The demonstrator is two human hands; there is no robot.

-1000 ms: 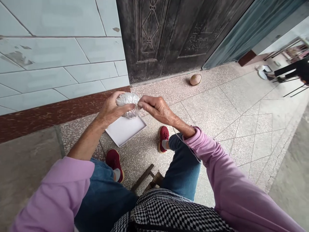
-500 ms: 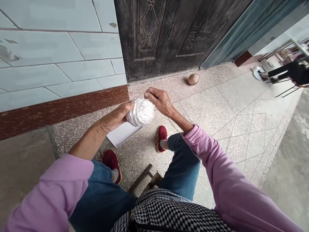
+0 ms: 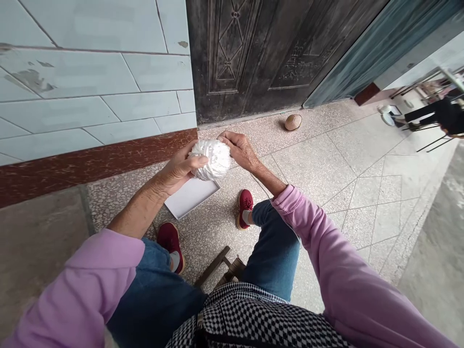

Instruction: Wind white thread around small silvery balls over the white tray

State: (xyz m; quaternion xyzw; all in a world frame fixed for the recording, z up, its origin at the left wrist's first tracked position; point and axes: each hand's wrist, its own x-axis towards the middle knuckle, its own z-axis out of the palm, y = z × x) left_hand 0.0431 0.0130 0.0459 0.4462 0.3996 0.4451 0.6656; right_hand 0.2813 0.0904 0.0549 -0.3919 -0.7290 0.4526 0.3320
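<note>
Holding one white ball (image 3: pixel 210 159), left hand (image 3: pixel 177 170), right hand (image 3: pixel 239 150), one white card (image 3: pixel 192 197) below

Embossed dark door (image 3: pixel 250 53) above terrazzo floor (image 3: pixel 308 164)

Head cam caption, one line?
Left hand and right hand cup a shiny white yarn ball above a white tray on terrazzo floor.

The left hand (image 3: pixel 177 170) and right hand (image 3: pixel 239 150) curl inward, facing each other.
</note>
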